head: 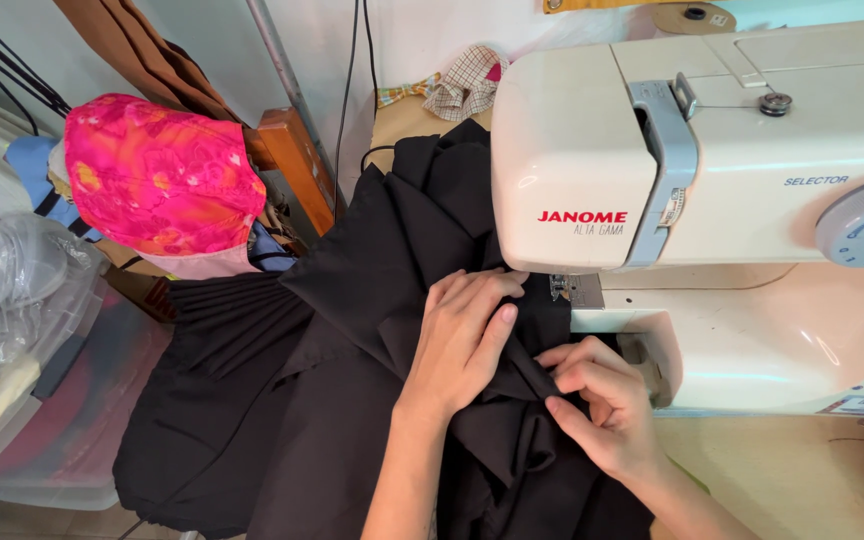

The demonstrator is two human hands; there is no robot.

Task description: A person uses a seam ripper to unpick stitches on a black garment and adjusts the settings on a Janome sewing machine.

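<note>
A large piece of black fabric (352, 300) lies across the table and hangs off its left side, partly pleated. My left hand (467, 335) rests flat on it, fingers pointing toward the presser foot (564, 288) of a cream sewing machine (712, 180). Just right of it, my right hand (597, 405) pinches a fold of the same black fabric in front of the machine's free arm. The needle itself is hidden under the machine head.
A bright pink patterned cloth (162, 180) covers something at the left. Clear plastic bins (42, 400) with bags stand below it. A checked cloth scrap (464, 85) lies behind the machine. The wooden tabletop (792, 480) shows at the lower right.
</note>
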